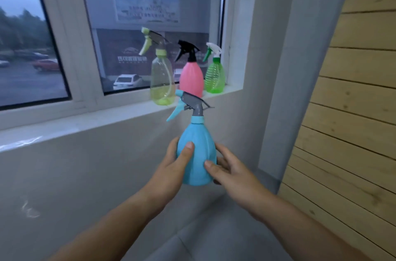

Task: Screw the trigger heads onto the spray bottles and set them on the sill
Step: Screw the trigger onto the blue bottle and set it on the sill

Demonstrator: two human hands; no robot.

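A blue spray bottle [198, 143] with a grey and blue trigger head [189, 104] on its neck is held upright in the air below the sill. My left hand [173, 164] grips its left side, thumb on the front. My right hand [227, 166] holds its right side. On the white sill [107, 119] stand three bottles with heads on: a clear yellow-green one [161, 81], a pink one with a black head [191, 78] and a green ribbed one [215, 76].
A window [139, 25] rises behind the sill, with parked cars outside. A grey wall [85, 175] runs under the sill. A wood-plank wall [353, 111] stands close on the right. The sill's left stretch holds nothing.
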